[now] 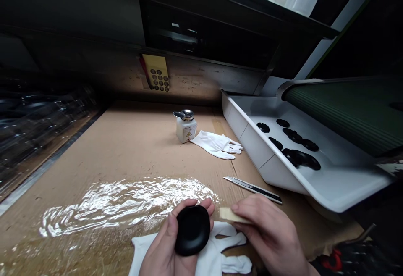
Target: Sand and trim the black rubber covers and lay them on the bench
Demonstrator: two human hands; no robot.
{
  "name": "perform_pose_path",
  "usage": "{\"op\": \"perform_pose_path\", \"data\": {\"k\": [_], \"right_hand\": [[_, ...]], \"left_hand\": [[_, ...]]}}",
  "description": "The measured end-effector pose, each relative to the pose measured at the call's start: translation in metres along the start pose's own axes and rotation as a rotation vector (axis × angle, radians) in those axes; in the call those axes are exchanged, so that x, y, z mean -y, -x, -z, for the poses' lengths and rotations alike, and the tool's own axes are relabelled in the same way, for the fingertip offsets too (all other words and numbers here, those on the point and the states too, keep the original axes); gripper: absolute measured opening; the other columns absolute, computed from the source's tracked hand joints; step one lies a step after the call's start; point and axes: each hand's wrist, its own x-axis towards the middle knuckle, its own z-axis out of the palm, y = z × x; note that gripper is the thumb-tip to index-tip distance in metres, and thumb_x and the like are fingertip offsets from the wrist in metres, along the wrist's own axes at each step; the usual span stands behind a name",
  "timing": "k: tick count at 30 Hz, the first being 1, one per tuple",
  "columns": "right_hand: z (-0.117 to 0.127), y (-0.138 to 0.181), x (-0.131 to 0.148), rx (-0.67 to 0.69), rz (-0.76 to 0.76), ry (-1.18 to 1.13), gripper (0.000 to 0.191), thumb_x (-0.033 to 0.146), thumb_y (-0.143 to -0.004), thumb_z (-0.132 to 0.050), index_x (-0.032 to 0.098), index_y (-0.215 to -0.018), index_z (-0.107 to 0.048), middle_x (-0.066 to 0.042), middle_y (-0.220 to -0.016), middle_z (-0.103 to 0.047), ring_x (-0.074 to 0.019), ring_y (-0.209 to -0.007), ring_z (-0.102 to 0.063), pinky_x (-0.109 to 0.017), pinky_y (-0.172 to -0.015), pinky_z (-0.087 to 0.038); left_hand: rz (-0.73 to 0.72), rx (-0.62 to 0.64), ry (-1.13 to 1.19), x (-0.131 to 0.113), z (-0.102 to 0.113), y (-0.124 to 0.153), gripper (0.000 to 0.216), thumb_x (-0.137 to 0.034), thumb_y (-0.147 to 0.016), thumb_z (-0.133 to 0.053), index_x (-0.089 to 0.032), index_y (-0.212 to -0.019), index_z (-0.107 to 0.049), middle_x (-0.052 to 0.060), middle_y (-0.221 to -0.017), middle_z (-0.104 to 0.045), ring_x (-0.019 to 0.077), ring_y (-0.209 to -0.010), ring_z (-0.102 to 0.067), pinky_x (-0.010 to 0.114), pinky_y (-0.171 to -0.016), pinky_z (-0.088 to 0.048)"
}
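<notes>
In my left hand (170, 242) rests a smooth, rounded black part (192, 230), its glossy face turned up and the fingers curled around its edge. Just to the right, my right hand (270, 230) pinches a small pale yellow block (231, 214) between thumb and fingers. A narrow gap separates the block from the black part. Beneath both hands a white glove (217, 253) lies on the cardboard-covered table (141, 150). A utility knife (253, 188) with its blade end pointing left lies beyond my right hand.
A white tray (267, 158) with several black parts (299, 158) stands at right, below a green conveyor belt (333, 108). Farther back are a pump bottle (186, 127) and another white glove (217, 143). Clear plastic trays (40, 129) line the left. Shiny film (126, 204) covers the near cardboard.
</notes>
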Motion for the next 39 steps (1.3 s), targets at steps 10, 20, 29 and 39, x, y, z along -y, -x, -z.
{"op": "perform_pose_path", "data": {"k": [10,20,29,39], "right_hand": [[-0.024,-0.001,0.013,-0.014,0.234,0.097,0.025,0.024,-0.091,-0.042,0.016,-0.088,-0.066,-0.003,-0.074,-0.068,-0.0135,-0.063,-0.054,-0.026,-0.053,-0.046],[-0.032,-0.006,0.024,-0.028,0.263,0.200,0.020,0.019,-0.088,-0.045,0.018,-0.084,-0.065,0.001,-0.067,-0.067,-0.0118,-0.057,-0.053,-0.025,-0.049,-0.042],[-0.046,-0.017,0.033,-0.038,0.236,0.156,0.019,0.016,-0.086,-0.046,0.018,-0.086,-0.065,0.000,-0.066,-0.066,-0.0134,-0.060,-0.051,-0.027,-0.054,-0.042],[-0.052,-0.021,0.038,-0.038,0.145,0.132,0.019,0.014,-0.086,-0.045,0.017,-0.086,-0.064,0.000,-0.061,-0.061,-0.0123,-0.057,-0.049,-0.025,-0.053,-0.041]], "left_hand": [[0.037,0.039,0.037,0.001,0.003,-0.002,0.030,-0.036,-0.083,-0.047,-0.016,-0.094,-0.066,0.015,-0.105,-0.068,0.0252,-0.104,-0.058,0.038,-0.100,-0.030],[0.066,0.034,0.033,0.000,0.001,0.000,0.033,-0.035,-0.084,-0.046,-0.015,-0.104,-0.063,0.013,-0.104,-0.068,0.0241,-0.106,-0.057,0.038,-0.102,-0.028],[0.097,0.102,0.101,0.001,0.003,-0.004,0.039,-0.043,-0.084,-0.042,-0.015,-0.093,-0.067,0.012,-0.098,-0.068,0.0236,-0.102,-0.057,0.037,-0.101,-0.030],[0.074,0.109,0.078,0.000,0.001,-0.001,0.049,-0.050,-0.084,-0.037,-0.014,-0.089,-0.069,0.012,-0.092,-0.070,0.0241,-0.101,-0.058,0.037,-0.100,-0.031]]}}
